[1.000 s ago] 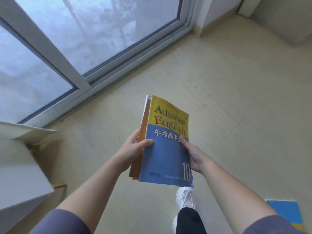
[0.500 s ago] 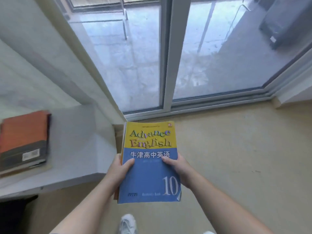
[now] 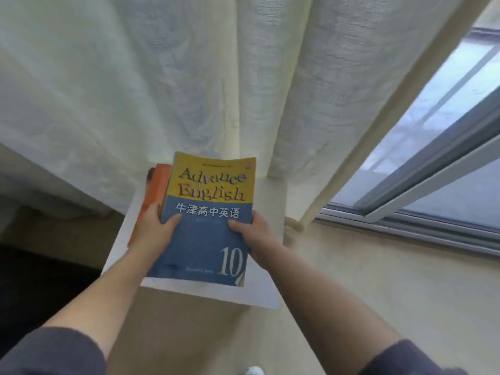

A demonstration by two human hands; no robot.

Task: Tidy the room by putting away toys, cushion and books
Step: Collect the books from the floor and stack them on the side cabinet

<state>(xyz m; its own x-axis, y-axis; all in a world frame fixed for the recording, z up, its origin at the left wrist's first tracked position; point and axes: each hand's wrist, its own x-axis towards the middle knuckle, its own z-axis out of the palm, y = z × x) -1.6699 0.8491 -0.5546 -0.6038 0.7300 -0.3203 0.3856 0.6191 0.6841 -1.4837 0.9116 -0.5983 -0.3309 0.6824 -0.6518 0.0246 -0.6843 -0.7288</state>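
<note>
pale curtain (image 3: 135, 90) backs a white table (image 3: 259, 293) at centre frame | left hand (image 3: 154, 228) and right hand (image 3: 254, 234) grip the blue-and-yellow book (image 3: 208, 231) by its sides, thumbs on the cover, fingers hidden | orange book (image 3: 157, 190) mostly covered beneath, held or resting unclear | window (image 3: 433, 158) right, open floor (image 3: 378, 280) below it

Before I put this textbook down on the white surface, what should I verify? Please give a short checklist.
1. Left hand grips the textbook at its left edge: ok.
2. Right hand grips its right edge: ok.
3. White surface lies under the textbook: ok.
4. Orange book is held, not already lying there: cannot tell.
5. Curtain hangs clear of the surface's far edge: cannot tell.
</note>
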